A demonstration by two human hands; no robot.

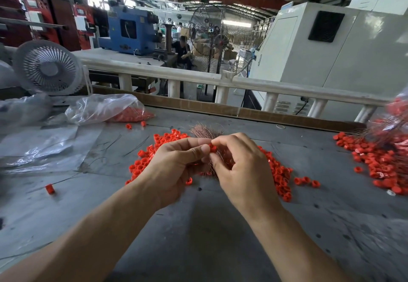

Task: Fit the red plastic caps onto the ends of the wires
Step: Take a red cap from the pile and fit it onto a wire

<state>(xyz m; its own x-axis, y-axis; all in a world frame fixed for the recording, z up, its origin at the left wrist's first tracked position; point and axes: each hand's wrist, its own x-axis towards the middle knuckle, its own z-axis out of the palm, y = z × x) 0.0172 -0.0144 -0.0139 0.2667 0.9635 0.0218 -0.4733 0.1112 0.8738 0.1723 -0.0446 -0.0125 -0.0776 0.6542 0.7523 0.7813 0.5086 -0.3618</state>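
Observation:
My left hand (176, 167) grips a bundle of thin copper-coloured wires (206, 132) whose ends fan out above my fingers. My right hand (240, 164) pinches one red plastic cap (212, 147) between thumb and forefinger, right against the left thumb and the wire bundle. Whether the cap sits on a wire end is hidden by my fingers. A loose heap of red caps (280, 175) lies on the grey table (198, 226) under and around both hands.
A clear plastic bag (103, 108) with more red caps lies at the back left, near a small white fan (47, 67). At the right edge lies a pile of capped wires (384, 160). A single cap (50, 189) lies at the left. A white railing borders the far side.

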